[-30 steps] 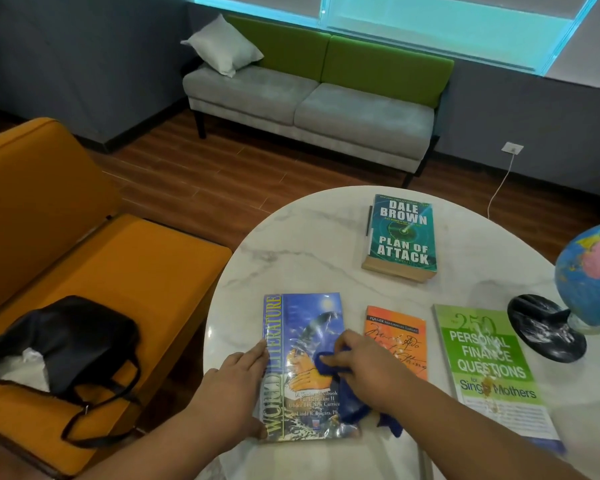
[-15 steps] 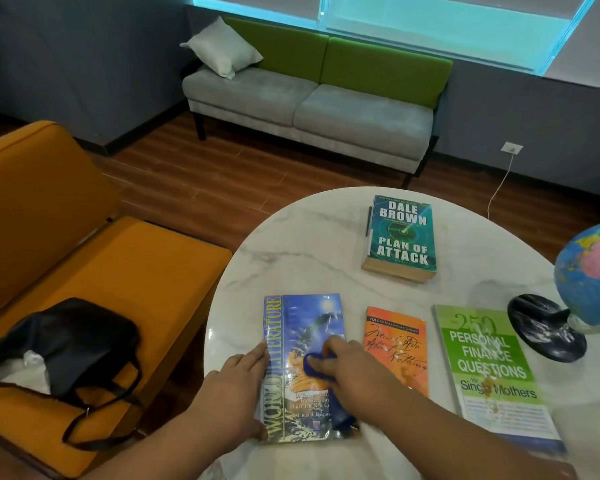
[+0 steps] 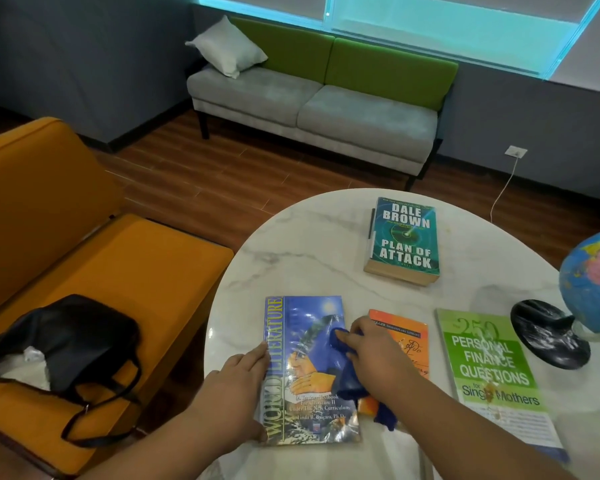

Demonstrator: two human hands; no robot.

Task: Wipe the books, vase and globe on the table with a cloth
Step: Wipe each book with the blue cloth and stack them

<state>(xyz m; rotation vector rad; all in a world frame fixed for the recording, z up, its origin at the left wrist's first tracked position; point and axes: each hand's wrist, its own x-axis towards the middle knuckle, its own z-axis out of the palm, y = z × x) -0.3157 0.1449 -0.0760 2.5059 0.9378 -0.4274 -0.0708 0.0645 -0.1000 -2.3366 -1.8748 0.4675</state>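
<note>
The right hand (image 3: 378, 358) has slid the cloth (image 3: 349, 379) up the book (image 3: 302, 327), apparently gripping it; the left hand (image 3: 236, 379), flat, pins the spine alongside. The tail under the wrist could drag the orange book (image 3: 411, 336).

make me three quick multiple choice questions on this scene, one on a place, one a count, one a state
1. Where does the black bag lie?
A. on the floor
B. on the orange seat
C. on the grey sofa

2. How many books lie on the table?
A. two
B. six
C. four

3. What is the right hand doing?
A. pressing a blue cloth on the World Literature book
B. resting empty
C. turning a page

Answers:
B, the bag sits on the orange cushion.
C, the four are World Literature, the orange book, the green book and Plan of Attack.
A, its fingers grip the cloth on that cover, while the left hand steadies the spine edge.
</note>
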